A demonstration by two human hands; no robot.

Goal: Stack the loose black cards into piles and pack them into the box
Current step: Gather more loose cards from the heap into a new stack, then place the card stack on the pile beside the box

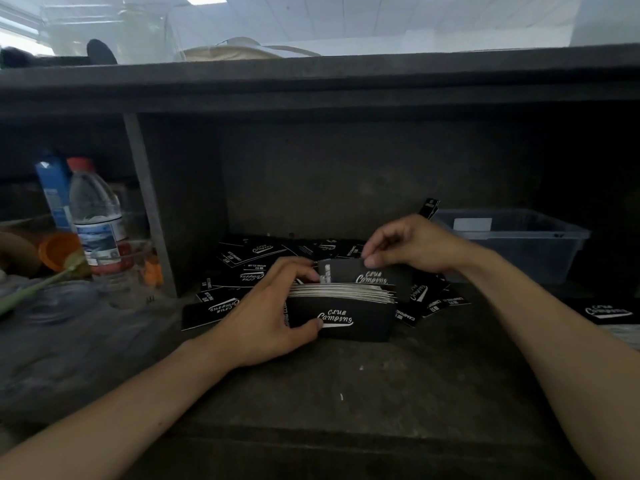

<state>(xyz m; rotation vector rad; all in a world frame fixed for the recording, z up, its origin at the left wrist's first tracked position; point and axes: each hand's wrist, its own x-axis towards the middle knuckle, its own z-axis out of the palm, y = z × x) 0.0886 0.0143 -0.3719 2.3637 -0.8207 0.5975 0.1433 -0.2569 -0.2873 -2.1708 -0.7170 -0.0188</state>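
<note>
My left hand (273, 306) grips a thick pile of black cards (346, 318) standing on edge on the dark table, thumb on the front card with white "Club Camping" lettering. My right hand (401, 242) pinches a single black card (377, 275) by its top edge, holding it at the back of the pile. Several loose black cards (239, 275) lie scattered on the table behind and beside the pile. A grey plastic box (519, 244) stands at the right, with one black card (429, 206) sticking up at its left rim.
A water bottle (95, 216) with a red cap, a blue carton (53, 192) and an orange cup (57, 251) stand at the left beyond a grey post (145, 202). A dark shelf (311, 84) overhangs the workspace. Another black card pile (609, 315) lies at the right edge.
</note>
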